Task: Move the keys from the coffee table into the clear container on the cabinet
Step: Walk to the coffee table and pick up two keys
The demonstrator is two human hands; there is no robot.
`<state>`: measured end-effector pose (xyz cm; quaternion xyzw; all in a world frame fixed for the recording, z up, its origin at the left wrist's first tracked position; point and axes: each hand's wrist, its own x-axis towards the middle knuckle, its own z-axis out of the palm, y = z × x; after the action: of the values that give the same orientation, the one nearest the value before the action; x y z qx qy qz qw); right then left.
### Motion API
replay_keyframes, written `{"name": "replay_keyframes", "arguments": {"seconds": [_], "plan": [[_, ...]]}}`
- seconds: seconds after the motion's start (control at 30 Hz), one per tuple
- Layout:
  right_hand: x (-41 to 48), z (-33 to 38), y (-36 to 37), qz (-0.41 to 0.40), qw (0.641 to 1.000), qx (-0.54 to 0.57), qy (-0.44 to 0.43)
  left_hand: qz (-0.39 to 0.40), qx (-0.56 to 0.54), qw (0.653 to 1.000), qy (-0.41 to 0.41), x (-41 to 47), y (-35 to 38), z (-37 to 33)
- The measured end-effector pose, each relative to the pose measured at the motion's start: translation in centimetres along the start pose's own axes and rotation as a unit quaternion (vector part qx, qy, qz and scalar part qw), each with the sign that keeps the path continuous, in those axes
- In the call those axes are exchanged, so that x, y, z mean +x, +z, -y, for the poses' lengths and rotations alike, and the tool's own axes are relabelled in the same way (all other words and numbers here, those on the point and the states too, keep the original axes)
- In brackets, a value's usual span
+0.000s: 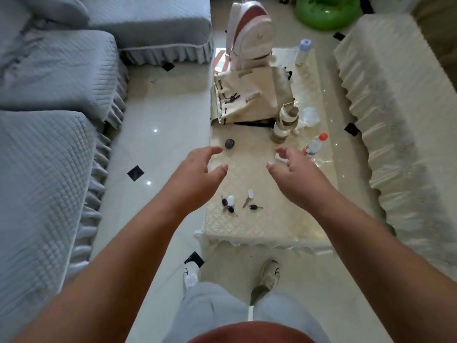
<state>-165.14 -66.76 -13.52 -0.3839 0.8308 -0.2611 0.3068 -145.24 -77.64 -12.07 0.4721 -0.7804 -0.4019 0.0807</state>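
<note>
Two small bunches of keys lie near the front end of the cream coffee table: one with black heads and a white fob, the other with a silver key and a black head. My left hand and my right hand hover above the table beyond the keys, both with fingers spread and nothing in them. A dark oval fob rests farther up the table. The clear container and the cabinet are out of view.
A beige bag, a white-and-red backpack, a striped bottle and a red-capped water bottle crowd the table's far half. A grey sofa is left, a cream-covered sofa right. My feet stand on the tiled floor.
</note>
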Motion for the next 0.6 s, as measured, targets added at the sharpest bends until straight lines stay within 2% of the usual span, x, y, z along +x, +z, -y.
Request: {"name": "replay_keyframes", "arguments": {"seconds": [0.27,0.6], "plan": [[5.2,-6.4,2.7,0.049,0.998,-0.042,0.011,0.013,0.009,0.999,-0.052,5.1,6.6,2.9],[11.8,-14.6,10.9,0.071,0.995,-0.057,0.05,0.029,0.028,0.996,-0.073,12.5,14.6,9.8]]}}
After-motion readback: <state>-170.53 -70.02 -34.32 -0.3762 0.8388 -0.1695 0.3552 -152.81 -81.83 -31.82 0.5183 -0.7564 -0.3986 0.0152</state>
